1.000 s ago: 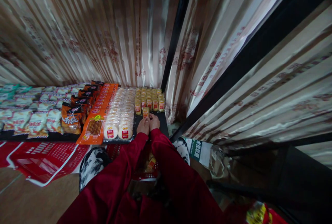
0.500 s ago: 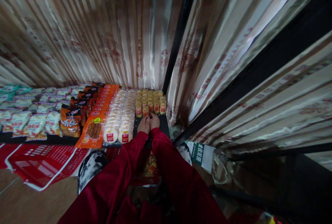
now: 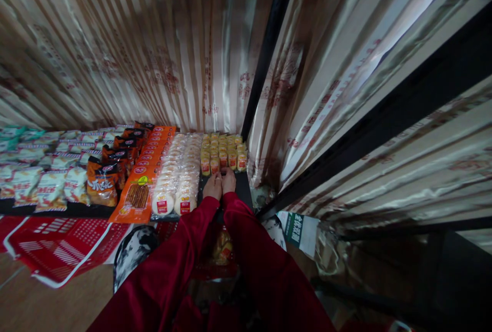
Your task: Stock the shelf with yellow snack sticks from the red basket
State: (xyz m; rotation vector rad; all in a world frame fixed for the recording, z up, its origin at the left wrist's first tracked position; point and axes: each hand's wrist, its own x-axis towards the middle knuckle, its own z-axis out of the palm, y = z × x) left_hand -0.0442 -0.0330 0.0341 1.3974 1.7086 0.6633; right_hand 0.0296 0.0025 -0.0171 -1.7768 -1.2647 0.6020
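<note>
Small yellow snack packets (image 3: 223, 142) with red labels stand in rows at the right end of a dark shelf (image 3: 243, 188). My left hand (image 3: 213, 187) and my right hand (image 3: 228, 181) are side by side at the front of these rows. Their fingers are closed and bent together around the foot of a front yellow packet (image 3: 214, 165); the fingertips are partly hidden. Between my forearms, lower down, lies a bag of similar yellow packets (image 3: 223, 248), partly covered by my dark red sleeves.
Left of my hands lie round white crackers (image 3: 185, 188) in clear wrap, orange flat packs (image 3: 134, 193), orange-black bags (image 3: 102, 181) and pale snack bags (image 3: 52, 186). A red basket (image 3: 73, 250) sits below. Pleated curtain (image 3: 184, 65) and black posts (image 3: 265, 60) border the shelf.
My hands stay at the same front packets, with only a slight shift of the fingers. The view has moved slightly.
</note>
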